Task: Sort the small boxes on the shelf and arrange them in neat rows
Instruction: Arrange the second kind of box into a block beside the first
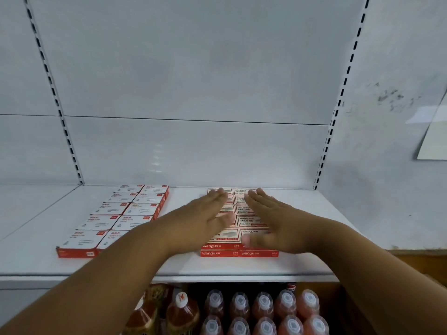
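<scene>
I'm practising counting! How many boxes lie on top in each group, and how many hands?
Clip boxes: 10
Staple boxes, top layer, some partly under the hands: 10
Hands: 2, the left hand and the right hand
Total: 22

Red-and-white small boxes (pixel 251 221) sit on a white shelf (pixel 183 264) above orange-red bottles (pixel 263 308).

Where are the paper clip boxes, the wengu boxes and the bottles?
paper clip boxes (pixel 113 215), head view, top of a middle box.
wengu boxes (pixel 249 253), head view, red front edge.
bottles (pixel 263 304), head view, one cap.
</scene>
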Demonstrator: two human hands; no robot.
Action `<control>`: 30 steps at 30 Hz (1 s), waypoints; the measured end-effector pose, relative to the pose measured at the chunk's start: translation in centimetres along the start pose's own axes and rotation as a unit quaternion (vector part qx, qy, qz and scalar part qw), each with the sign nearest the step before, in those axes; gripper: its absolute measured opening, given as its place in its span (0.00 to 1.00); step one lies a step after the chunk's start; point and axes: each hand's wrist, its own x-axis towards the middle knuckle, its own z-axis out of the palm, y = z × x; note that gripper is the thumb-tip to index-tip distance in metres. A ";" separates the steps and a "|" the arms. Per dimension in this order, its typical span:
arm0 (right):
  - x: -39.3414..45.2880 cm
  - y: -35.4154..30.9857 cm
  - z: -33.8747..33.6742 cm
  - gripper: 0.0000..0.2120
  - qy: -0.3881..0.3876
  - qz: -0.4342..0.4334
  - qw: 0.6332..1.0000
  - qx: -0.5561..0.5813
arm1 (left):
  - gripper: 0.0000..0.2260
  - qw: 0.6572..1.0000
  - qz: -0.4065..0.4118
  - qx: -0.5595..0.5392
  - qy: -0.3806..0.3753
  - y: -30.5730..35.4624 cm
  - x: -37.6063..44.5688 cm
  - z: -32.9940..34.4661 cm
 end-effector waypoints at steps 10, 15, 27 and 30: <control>5.1 0.6 0.7 0.28 0.003 0.046 0.999 -0.008 | 0.27 0.998 -0.027 0.059 0.000 -0.9 5.8 1.2; 6.0 1.4 1.5 0.33 0.031 0.041 0.999 -0.014 | 0.25 0.998 -0.015 0.059 0.031 -1.0 5.8 1.5; 7.3 3.4 -0.4 0.32 0.206 0.187 0.745 0.607 | 0.16 0.838 -0.159 -0.482 0.198 -0.1 5.7 -0.8; 8.0 2.9 -0.7 0.31 0.191 0.195 0.682 0.679 | 0.11 0.722 -0.213 -0.632 0.183 0.0 6.2 -0.7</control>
